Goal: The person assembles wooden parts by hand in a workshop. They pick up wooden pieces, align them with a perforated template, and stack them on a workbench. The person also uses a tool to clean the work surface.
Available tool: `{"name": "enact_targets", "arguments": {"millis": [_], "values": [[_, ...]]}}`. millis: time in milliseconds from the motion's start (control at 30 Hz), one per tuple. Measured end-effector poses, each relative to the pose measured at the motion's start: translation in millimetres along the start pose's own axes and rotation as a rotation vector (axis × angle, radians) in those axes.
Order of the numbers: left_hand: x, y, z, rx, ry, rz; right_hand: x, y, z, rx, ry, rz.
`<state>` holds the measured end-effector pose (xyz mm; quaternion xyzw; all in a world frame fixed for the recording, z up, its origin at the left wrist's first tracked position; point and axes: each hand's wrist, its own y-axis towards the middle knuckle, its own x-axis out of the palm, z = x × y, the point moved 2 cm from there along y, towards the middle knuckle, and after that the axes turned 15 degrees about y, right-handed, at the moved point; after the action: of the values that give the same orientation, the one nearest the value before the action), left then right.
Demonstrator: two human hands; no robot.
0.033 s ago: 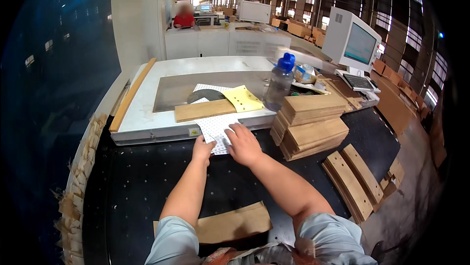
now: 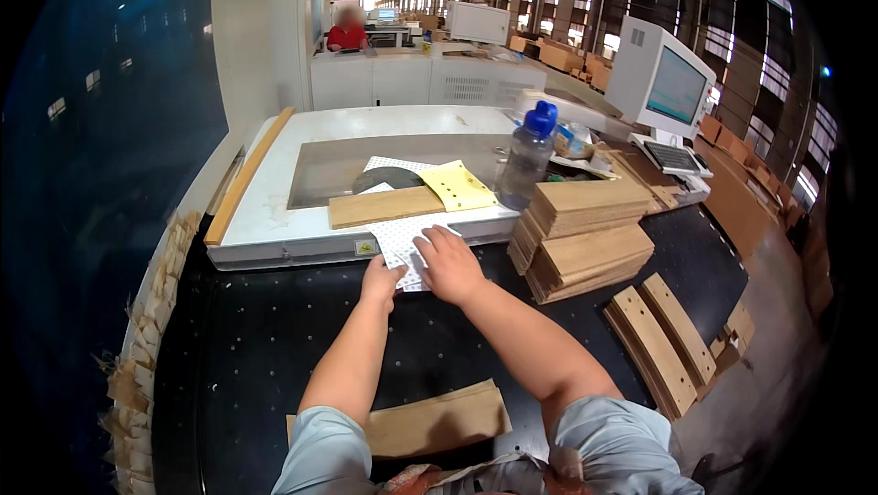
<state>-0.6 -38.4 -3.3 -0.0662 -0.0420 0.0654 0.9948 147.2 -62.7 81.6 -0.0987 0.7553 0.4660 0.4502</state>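
White sheets printed with rows of small dark marks hang over the front edge of a white machine bed. My left hand pinches their lower left corner, thumb on top. On the right side of the sheets, my right hand has its fingers bent and gripping the paper; the fingertips are partly hidden. Just beyond lies a flat wooden board, with a yellow sheet with dark spots touching its right end. A dark round piece shows behind the board.
Stacked boards and a blue-capped bottle stand right of my hands. Drilled wooden pieces lie farther right on the black table. Another board is close to my body. A monitor stands back right; a person sits far off.
My right hand's fingers have shifted very slightly left over the sheets. My left hand keeps its hold.
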Motion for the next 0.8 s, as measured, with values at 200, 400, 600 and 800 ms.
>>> {"name": "enact_targets", "arguments": {"millis": [200,400,600,800], "values": [[-8.4,8.1,-12.1,0.016,-0.152,-0.072,56.8,59.8,8.6,0.151,0.174,-0.208],[-9.9,12.8,-27.9,0.054,-0.237,-0.151,69.3,87.6,3.1,0.324,-0.215,-0.526],[-8.1,9.7,-25.9,0.029,-0.352,-0.181,93.9,109.3,9.5,0.360,-0.384,-0.504],[-28.8,-27.0,2.2,-0.025,-0.372,-0.253,102.1,118.5,17.8,0.353,-0.336,-0.441]]}}
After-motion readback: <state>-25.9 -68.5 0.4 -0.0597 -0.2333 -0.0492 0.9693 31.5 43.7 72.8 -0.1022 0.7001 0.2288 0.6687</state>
